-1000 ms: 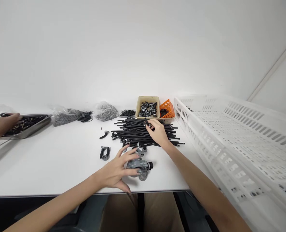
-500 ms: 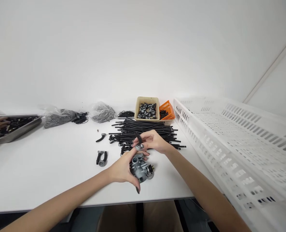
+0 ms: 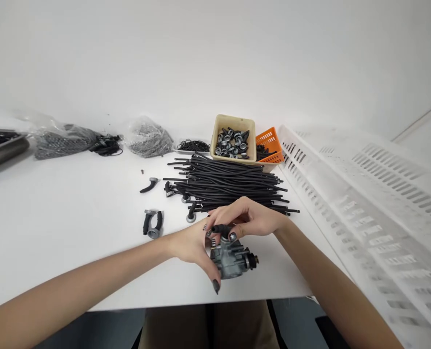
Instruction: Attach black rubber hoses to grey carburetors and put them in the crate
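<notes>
My left hand (image 3: 193, 245) is wrapped around a grey metal carburetor (image 3: 231, 261) just above the table's front part. A brass-ended black fitting sticks out on its right side. My right hand (image 3: 255, 218) grips a carburetor cap with a bent black rubber boot (image 3: 221, 230), which sits against the carburetor's top opening; whether it is threaded on cannot be seen. Some fingertips of both hands are hidden behind the parts. To the left lie similar caps: a pair (image 3: 153, 224), a single one (image 3: 150, 184), and several beside a bundle of black hoses (image 3: 233, 182).
Behind the hoses stand a cream bin (image 3: 252, 140) of caps and an orange basket (image 3: 273, 135) of black parts. A large white perforated crate (image 3: 360, 213) flanks the right side. Bags of small parts (image 3: 148, 138) and a metal tray (image 3: 7, 150) line the back left.
My right hand has lowered the cap from above the carburetor onto its top. The view has tilted down and shifted, and a co-worker's hand at the left tray has left the picture.
</notes>
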A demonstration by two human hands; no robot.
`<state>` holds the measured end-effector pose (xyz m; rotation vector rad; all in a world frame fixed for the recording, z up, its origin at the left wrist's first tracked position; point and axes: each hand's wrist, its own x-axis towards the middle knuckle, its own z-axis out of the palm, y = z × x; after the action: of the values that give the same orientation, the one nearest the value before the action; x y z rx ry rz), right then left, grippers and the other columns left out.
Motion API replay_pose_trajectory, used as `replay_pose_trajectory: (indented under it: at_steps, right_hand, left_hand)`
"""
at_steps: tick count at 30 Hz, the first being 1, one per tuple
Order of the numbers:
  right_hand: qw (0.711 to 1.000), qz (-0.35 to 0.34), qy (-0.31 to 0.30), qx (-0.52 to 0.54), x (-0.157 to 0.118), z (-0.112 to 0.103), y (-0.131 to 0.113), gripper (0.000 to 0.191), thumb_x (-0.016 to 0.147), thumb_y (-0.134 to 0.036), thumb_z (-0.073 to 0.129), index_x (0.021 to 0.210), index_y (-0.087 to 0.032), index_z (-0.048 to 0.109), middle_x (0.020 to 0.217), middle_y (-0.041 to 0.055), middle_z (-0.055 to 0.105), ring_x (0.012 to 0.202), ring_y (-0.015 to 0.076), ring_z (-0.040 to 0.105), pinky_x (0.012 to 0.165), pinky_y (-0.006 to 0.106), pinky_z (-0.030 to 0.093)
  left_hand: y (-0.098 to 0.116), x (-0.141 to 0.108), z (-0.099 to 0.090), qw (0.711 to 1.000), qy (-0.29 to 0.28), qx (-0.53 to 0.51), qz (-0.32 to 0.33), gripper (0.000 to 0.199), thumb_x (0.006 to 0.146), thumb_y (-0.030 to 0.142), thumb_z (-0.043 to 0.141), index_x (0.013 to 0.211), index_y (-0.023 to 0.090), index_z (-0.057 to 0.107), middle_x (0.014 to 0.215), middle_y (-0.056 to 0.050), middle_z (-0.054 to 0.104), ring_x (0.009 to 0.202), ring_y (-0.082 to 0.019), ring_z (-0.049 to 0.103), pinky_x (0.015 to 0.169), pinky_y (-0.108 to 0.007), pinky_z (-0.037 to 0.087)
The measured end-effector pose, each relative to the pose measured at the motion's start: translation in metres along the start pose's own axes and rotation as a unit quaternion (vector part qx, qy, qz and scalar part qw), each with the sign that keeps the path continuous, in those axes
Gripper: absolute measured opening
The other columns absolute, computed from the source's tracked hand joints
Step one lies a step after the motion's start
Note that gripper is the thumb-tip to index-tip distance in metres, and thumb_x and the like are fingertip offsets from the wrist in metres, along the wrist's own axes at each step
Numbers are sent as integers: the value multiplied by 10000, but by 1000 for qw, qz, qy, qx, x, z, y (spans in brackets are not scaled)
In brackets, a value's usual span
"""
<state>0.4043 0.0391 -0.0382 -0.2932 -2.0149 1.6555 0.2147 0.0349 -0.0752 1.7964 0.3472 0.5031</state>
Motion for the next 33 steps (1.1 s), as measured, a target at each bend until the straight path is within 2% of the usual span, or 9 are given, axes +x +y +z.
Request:
replay_pose_trajectory:
  at_steps: [4, 8, 10, 15, 18, 21, 23, 27, 33]
  right_hand:
    - [1000, 2, 1, 4, 0, 3, -1, 244, 814, -349, 713, 955, -155, 756, 956, 119, 731, 934, 226, 656, 913, 405, 487]
    - [1000, 4, 2, -4, 2, 7, -1, 194, 821, -291, 709, 959, -163, 756, 910, 106, 741, 889, 208, 665, 851, 368, 517]
    - [1000, -4, 12, -6, 2, 7, -1, 188, 818, -285, 713, 954, -163, 758, 895, 100, 743, 860, 201, 667, 843, 364, 524]
    - [998, 5, 56, -10, 0, 5, -1, 193, 817, -263, 714, 963, -142, 753, 916, 107, 735, 832, 185, 660, 724, 291, 544]
    - [997, 22, 70, 13, 0, 3, -1, 198, 830, -228, 698, 1003, -138, 738, 929, 91, 729, 777, 144, 649, 655, 232, 535]
    - [996, 30, 72, 33, 1, 4, 1, 203, 835, -215, 692, 1020, -139, 725, 907, 74, 728, 778, 131, 649, 685, 229, 542]
    - [996, 34, 76, 39, 2, 5, 2, 197, 829, -216, 699, 1008, -138, 721, 897, 67, 726, 792, 132, 653, 714, 241, 547]
    - [994, 46, 88, 42, 1, 4, 3, 172, 810, -225, 717, 963, -145, 713, 878, 48, 719, 794, 134, 661, 724, 253, 554]
    - [989, 68, 125, 35, 1, 4, 5, 175, 742, -207, 777, 855, -137, 664, 797, 20, 690, 739, 132, 654, 692, 261, 550]
  left_hand:
    - [4, 0, -2, 999, -26, -14, 19, 664, 400, 279, 916, 1011, 176, 676, 1113, -52, 646, 1140, -313, 551, 966, -382, 467]
    - [5, -1, 2, 998, 41, -46, 29, 377, 477, 289, 891, 753, 165, 665, 987, -53, 659, 1018, -264, 590, 914, -373, 469]
    - [5, -2, 3, 995, 68, -58, 31, 321, 501, 269, 877, 681, 158, 635, 944, -43, 648, 958, -236, 595, 857, -341, 477]
    - [2, -6, 3, 987, 132, -87, -24, 392, 463, 260, 865, 716, 162, 581, 721, 40, 577, 713, -150, 550, 632, -259, 447]
    - [-4, -8, 3, 982, 165, -88, -24, 399, 555, 423, 804, 667, 175, 513, 664, 38, 544, 645, -138, 519, 551, -244, 405]
    - [-10, -10, 5, 977, 184, -103, -16, 531, 750, 707, 506, 662, 185, 481, 673, -12, 576, 628, -163, 539, 542, -278, 438]
    - [-11, -11, 8, 972, 206, -112, -35, 623, 785, 783, 336, 659, 189, 473, 676, -38, 590, 645, -180, 557, 547, -290, 458]
    - [-9, -10, 11, 960, 237, -127, -80, 629, 812, 774, 281, 651, 197, 475, 678, -45, 597, 688, -190, 576, 557, -285, 475]
    - [-8, -10, 11, 957, 239, -138, -90, 616, 835, 749, 267, 636, 204, 472, 690, -46, 611, 729, -196, 583, 559, -277, 480]
